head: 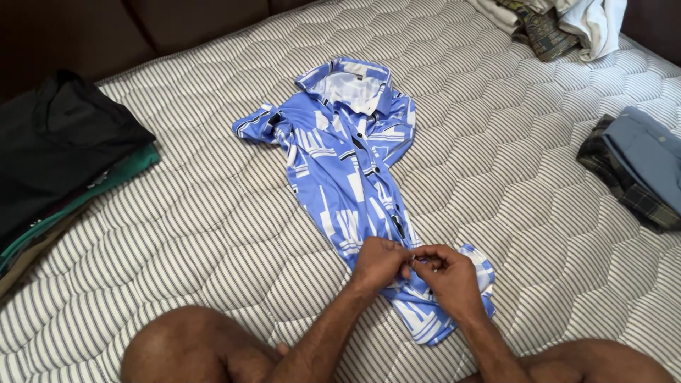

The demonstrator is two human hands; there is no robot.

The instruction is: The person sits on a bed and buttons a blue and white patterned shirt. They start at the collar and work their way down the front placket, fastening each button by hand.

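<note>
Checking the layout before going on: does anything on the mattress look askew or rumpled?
Yes. The blue patterned shirt lies crooked and bunched, one sleeve crumpled at its left. Both hands, left and right, pinch its front near the hem. The folded piles look tidy.

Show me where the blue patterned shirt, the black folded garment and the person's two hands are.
Blue patterned shirt [340, 163]: head view, on its front placket.
Black folded garment [60, 138]: head view, top of the pile.
Left hand [379, 262]: head view, its back.
Right hand [450, 278]: head view, its back.

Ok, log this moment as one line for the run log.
left hand: pinching shirt front | right hand: pinching same spot | blue patterned shirt: lying collar-away on striped mattress | folded clothes: at left
</note>
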